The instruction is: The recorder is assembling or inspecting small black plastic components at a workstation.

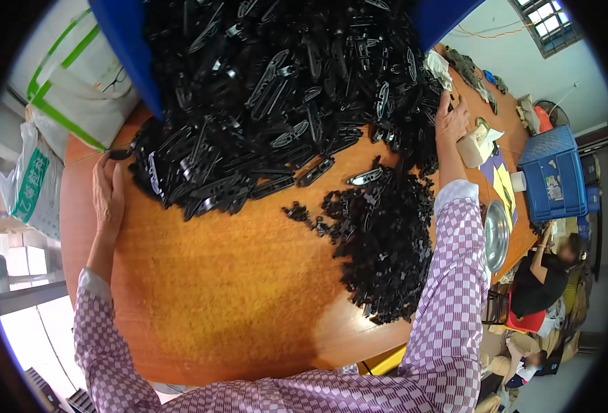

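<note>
Parts-heap between | left fingers: grip unclear | right fingers: extended | tissue box, bowl rightward

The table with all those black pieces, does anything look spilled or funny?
Maybe: the big heap of long black pieces spreads from between blue walls onto the table, like a spill. Some tiny bits straggle left of the smaller pile.

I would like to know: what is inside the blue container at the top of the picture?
Inside the blue container, many long black plastic pieces are visible, spilling onto the brown table. The container's bottom cannot be seen because the pieces cover it.
</note>
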`<state>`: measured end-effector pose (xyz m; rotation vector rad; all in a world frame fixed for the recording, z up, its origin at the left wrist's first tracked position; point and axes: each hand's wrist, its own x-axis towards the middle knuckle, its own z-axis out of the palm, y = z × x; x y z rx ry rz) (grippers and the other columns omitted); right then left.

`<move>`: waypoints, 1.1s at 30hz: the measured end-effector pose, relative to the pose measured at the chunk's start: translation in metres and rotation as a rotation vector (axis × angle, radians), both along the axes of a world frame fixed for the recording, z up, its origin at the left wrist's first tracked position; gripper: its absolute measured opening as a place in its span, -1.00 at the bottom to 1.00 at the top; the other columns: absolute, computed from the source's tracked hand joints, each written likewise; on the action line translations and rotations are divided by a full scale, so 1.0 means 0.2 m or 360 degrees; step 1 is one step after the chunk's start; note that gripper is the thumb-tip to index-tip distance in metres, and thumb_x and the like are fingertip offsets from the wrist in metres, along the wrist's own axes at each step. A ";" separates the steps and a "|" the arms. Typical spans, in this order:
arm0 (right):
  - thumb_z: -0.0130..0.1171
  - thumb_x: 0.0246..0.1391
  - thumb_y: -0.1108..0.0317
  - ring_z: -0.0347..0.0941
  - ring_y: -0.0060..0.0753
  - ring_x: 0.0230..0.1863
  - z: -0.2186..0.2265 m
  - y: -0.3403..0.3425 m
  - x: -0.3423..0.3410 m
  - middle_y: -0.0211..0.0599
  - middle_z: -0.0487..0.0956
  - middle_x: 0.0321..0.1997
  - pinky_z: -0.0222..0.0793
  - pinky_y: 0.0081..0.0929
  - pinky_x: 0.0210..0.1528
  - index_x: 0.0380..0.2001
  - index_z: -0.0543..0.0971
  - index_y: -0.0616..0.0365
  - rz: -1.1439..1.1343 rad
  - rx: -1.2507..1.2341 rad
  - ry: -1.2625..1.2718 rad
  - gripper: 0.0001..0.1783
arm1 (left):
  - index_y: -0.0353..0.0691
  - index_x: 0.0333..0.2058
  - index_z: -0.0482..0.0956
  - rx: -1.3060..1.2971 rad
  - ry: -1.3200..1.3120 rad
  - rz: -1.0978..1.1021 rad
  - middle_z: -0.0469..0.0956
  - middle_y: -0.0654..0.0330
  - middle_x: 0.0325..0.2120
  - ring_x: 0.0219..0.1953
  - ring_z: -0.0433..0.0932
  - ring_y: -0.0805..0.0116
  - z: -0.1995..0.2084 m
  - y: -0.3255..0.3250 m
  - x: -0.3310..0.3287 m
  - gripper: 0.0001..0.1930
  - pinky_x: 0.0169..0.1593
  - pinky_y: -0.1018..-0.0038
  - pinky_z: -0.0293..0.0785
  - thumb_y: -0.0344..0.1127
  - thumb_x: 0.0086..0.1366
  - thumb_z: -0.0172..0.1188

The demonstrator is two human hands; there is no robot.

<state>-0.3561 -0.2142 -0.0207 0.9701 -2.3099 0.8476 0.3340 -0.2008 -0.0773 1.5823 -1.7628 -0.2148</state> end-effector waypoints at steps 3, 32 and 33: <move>-0.25 0.07 -0.43 0.24 0.09 0.21 0.01 -0.11 -0.15 0.04 0.37 0.17 0.11 -0.05 0.20 0.20 0.28 0.09 0.0394 0.0070 -0.0212 -0.11 | -0.32 0.13 0.28 0.0021 -0.0060 -0.0039 0.39 -0.05 0.01 0.10 0.37 0.11 -0.01 -0.03 -0.02 -0.56 0.18 0.33 0.21 -0.18 0.37 -0.03; 0.03 0.01 -0.35 0.17 -0.10 0.31 0.02 -0.03 0.83 -0.09 0.27 0.29 0.14 -0.28 0.24 0.23 0.30 -0.14 0.1397 -0.0014 -0.0915 -0.19 | -0.08 -0.01 0.50 -0.0078 -0.0011 -0.0288 0.50 0.05 -0.10 0.00 0.44 0.07 0.03 0.01 -0.37 -0.62 0.09 0.30 0.29 -0.05 0.27 0.07; 0.03 0.01 -0.35 0.17 -0.10 0.31 0.00 -0.03 0.86 -0.09 0.27 0.29 0.14 -0.28 0.24 0.23 0.30 -0.14 0.1400 -0.0003 -0.0924 -0.19 | -0.07 -0.04 0.52 -0.0071 -0.0008 -0.0366 0.51 0.07 -0.10 0.00 0.43 0.07 0.03 0.03 -0.37 -0.65 0.09 0.30 0.29 -0.06 0.27 0.07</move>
